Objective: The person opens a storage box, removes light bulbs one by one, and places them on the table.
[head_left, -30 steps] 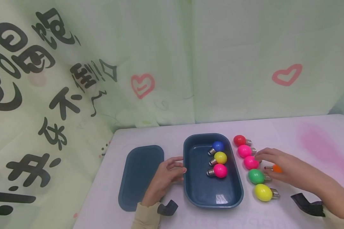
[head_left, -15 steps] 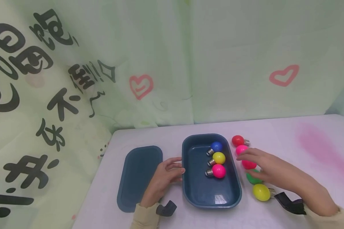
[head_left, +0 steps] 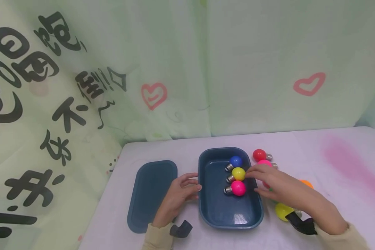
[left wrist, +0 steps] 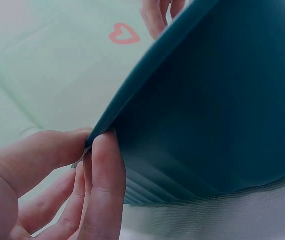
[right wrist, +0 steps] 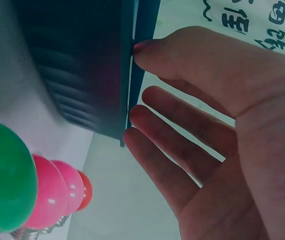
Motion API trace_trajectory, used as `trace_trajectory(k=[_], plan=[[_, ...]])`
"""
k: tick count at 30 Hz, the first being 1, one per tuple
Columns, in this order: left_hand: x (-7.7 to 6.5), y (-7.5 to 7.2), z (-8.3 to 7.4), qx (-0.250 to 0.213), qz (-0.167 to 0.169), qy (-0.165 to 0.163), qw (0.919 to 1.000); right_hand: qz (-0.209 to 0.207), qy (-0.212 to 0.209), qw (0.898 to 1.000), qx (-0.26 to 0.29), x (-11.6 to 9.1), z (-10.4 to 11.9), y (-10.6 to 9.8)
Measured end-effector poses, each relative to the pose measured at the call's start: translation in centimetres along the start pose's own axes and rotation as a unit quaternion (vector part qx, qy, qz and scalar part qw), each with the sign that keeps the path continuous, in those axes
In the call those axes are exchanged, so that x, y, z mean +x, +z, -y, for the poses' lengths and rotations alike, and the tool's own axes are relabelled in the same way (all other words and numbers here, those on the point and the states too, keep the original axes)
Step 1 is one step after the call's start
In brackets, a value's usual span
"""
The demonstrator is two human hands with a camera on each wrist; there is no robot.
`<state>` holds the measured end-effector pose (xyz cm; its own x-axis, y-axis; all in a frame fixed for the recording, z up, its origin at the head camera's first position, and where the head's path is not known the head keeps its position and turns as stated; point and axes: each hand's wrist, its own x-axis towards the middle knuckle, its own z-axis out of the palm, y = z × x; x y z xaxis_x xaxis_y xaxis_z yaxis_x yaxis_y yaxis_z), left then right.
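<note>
A dark blue plastic box (head_left: 215, 208) stands on the table, holding a blue light bulb (head_left: 236, 161), a yellow bulb (head_left: 239, 173) and a pink bulb (head_left: 238, 188). At its left wall, my left hand (head_left: 182, 191) pinches the rim (left wrist: 147, 65) between thumb and forefinger. My right hand (head_left: 275, 182) reaches over the right rim with fingers loosely extended and nothing held. In the right wrist view, its thumb (right wrist: 182, 52) lies right at the rim. It partly covers the bulbs behind it, among them a green bulb (right wrist: 7, 175).
A flat dark blue lid (head_left: 153, 198) lies left of the box. Along the box's right side are a red bulb (head_left: 259, 155), a pink bulb (head_left: 264, 163) and another yellow bulb (head_left: 282, 211). An orange bulb (head_left: 307, 183) shows behind the right hand.
My right hand has moved left from above the loose bulbs to the box's right rim. My left hand stays at the left rim. The three bulbs inside lie as before.
</note>
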<state>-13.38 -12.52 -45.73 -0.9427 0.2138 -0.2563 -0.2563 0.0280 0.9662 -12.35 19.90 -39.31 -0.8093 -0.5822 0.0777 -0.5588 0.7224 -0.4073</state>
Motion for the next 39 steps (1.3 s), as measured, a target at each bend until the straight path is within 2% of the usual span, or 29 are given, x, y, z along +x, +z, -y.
trace_trajectory(k=[8,16,26,32,39], plan=[[-0.1,0.0,0.0,-0.003,0.001,-0.001,1.0,0.019,-0.003,1.0,-0.006,1.1,0.7,0.5],[-0.1,0.0,-0.2,-0.005,0.002,-0.003,1.0,0.015,-0.056,0.998,-0.028,2.0,1.0,1.4],[-0.1,0.0,-0.1,-0.004,-0.002,-0.003,1.0,0.051,-0.049,0.997,0.008,3.0,1.2,2.3],[0.0,0.0,-0.1,-0.003,-0.003,-0.004,1.0,0.049,-0.058,0.997,0.004,3.2,1.3,2.6],[0.0,0.0,-0.2,-0.001,-0.003,-0.004,1.0,0.062,-0.047,0.997,-0.001,3.5,1.5,3.0]])
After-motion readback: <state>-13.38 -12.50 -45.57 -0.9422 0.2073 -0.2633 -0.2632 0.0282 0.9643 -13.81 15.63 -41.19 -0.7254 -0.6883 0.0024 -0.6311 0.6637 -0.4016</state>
